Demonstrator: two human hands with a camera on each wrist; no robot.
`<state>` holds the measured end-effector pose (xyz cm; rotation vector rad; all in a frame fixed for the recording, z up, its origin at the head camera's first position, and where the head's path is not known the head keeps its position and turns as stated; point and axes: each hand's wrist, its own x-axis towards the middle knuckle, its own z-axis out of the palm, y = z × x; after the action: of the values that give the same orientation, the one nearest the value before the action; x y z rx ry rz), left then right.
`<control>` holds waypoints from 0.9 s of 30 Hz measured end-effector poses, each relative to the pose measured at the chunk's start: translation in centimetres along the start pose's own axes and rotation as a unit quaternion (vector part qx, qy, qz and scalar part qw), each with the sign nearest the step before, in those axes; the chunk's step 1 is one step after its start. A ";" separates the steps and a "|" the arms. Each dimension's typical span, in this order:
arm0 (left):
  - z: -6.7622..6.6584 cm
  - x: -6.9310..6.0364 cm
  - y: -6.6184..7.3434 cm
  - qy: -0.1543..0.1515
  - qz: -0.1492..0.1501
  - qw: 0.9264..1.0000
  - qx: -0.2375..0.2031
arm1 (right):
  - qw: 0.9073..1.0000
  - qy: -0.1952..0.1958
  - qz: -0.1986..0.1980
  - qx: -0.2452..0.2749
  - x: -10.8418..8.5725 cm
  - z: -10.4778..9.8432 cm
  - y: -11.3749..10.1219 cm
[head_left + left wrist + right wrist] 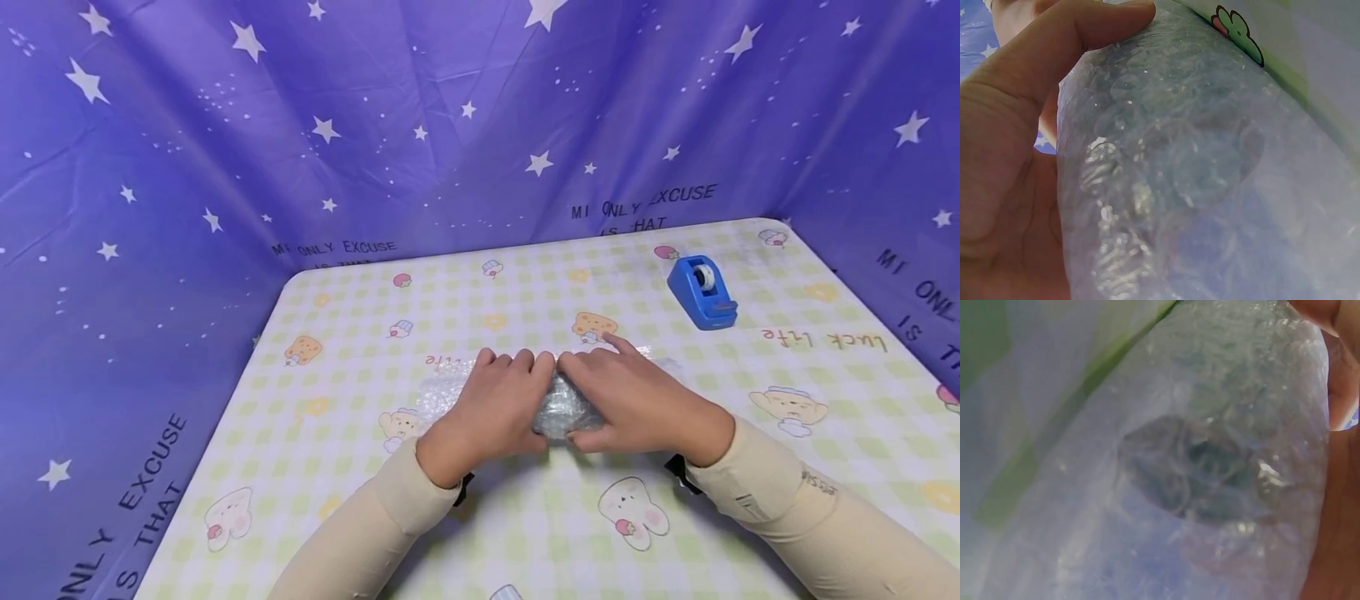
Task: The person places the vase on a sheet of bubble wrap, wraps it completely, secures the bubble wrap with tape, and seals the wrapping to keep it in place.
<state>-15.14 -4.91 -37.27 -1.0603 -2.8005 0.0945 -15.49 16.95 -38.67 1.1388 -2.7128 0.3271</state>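
A roll of clear bubble wrap [561, 407] lies on the table in front of the person, and something greyish shows dimly through its layers; its kind cannot be told. Both hands grip the roll side by side, thumbs on the near side and fingers over the top. The left hand [498, 404] has its thumb [1110, 25] along the wrap in the left wrist view. The right hand [637, 400] holds the other half, its index finger raised a little. In the right wrist view a dark rounded shape [1191, 469] appears inside the bubble wrap. Flat wrap ends stick out past the left hand.
A blue tape dispenser [701, 292] with a roll of tape stands at the back right. The table [315, 467] wears a green-and-white checked cover with cartoon prints. Purple starry curtains [420, 125] enclose the back and sides.
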 end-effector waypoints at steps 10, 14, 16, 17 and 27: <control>0.1 0.0 -0.3 0.002 0.003 1.000 -0.015 | 1.000 0.006 0.003 -0.020 -0.1 -0.3 -0.1; 0.0 0.0 -0.5 0.005 0.008 1.000 -0.020 | 1.000 0.002 0.002 -0.024 -0.1 -0.5 -0.2; 0.1 0.1 -0.6 0.007 0.010 1.000 -0.024 | 1.000 -0.002 0.003 -0.023 -0.1 -0.5 -0.3; 0.1 0.1 -0.6 0.008 0.011 1.000 -0.024 | 1.000 -0.004 0.004 -0.023 0.0 -0.6 -0.3; 0.2 0.3 -1.1 0.008 0.013 0.999 -0.043 | 1.000 -0.003 0.007 -0.022 0.1 -0.7 -0.4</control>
<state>-16.12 -5.48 -37.33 -1.1119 -2.8008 -0.0324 -15.20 16.81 -37.95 1.1117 -2.7202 0.2638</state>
